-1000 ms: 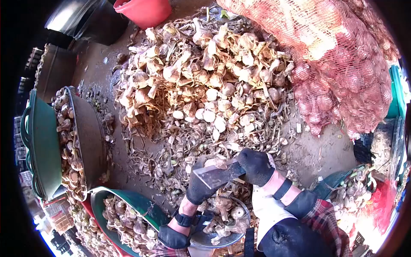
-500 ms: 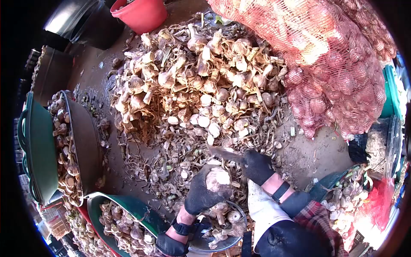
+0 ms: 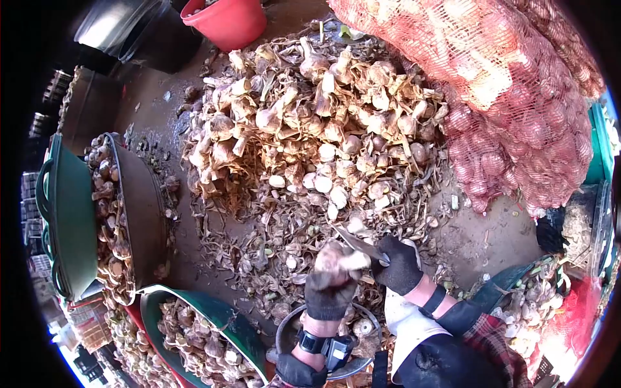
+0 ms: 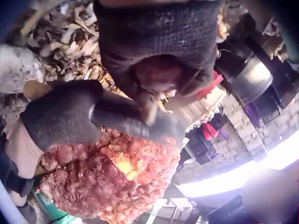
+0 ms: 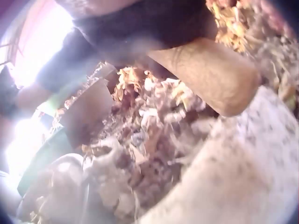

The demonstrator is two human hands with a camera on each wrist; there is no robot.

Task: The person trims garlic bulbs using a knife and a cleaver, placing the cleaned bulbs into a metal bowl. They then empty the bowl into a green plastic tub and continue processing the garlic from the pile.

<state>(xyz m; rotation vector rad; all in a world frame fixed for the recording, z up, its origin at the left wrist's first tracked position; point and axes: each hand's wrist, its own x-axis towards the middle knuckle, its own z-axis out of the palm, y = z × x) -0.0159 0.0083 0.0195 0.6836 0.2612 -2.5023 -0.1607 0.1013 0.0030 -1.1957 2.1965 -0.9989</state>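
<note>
My gloved left hand (image 3: 330, 294) grips a garlic bulb (image 3: 328, 257), its pale stem pointing right toward the knife (image 3: 359, 244). My gloved right hand (image 3: 398, 265) holds that knife by a wooden handle (image 5: 215, 77), blade pointing up and left. From the left wrist, the dark blade (image 4: 135, 122) overlaps the stem (image 4: 149, 109), while the bulb (image 4: 159, 72) is partly hidden by my fingers. Below my left hand stands a metal basin (image 3: 281, 333) holding several garlic bulbs.
Ahead lies a large heap of garlic (image 3: 304, 123) with stems, ringed by dry peelings (image 3: 259, 252). Mesh sacks of bulbs (image 3: 517, 123) stand at the right. Green tubs (image 3: 220, 313) with garlic sit at the left. A red bucket (image 3: 229, 26) is at the back.
The blade first lay across the bulb, then swung away as my left hand lowered, showing a pale cut face. Now my left hand is raised and turned, bringing the stem to the blade.
</note>
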